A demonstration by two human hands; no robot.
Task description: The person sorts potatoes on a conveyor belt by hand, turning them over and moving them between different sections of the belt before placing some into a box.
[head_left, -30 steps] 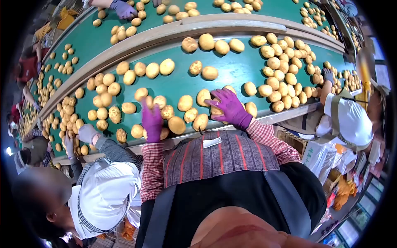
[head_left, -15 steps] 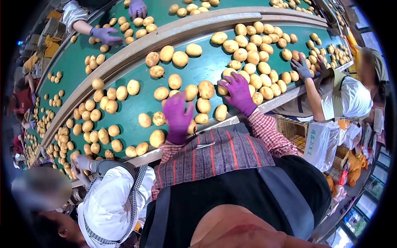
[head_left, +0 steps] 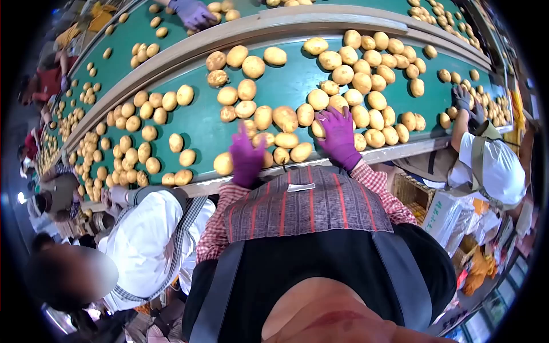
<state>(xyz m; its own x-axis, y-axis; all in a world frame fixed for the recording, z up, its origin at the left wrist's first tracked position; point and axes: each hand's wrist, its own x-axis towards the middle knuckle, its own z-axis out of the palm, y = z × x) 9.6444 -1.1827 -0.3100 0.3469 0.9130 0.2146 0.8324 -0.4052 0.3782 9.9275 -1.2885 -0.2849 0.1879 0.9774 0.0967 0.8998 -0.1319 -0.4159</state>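
Both my hands wear purple gloves and reach over a green conveyor belt covered with yellow potatoes. My left hand hovers with fingers apart over the potatoes at the near edge, beside one potato. My right hand rests flat, fingers spread, on a cluster of potatoes near the belt's front edge. Neither hand visibly grips a potato. Between the hands lie a few potatoes.
A person in white stands close at my left, another in white at my right with a gloved hand on the belt. A second belt runs behind a beige divider. Boxes and bags sit at right.
The potatoes have drifted along the belt. My left hand moved slightly toward the near edge; my right hand shifted onto the cluster at right. The view swung a little.
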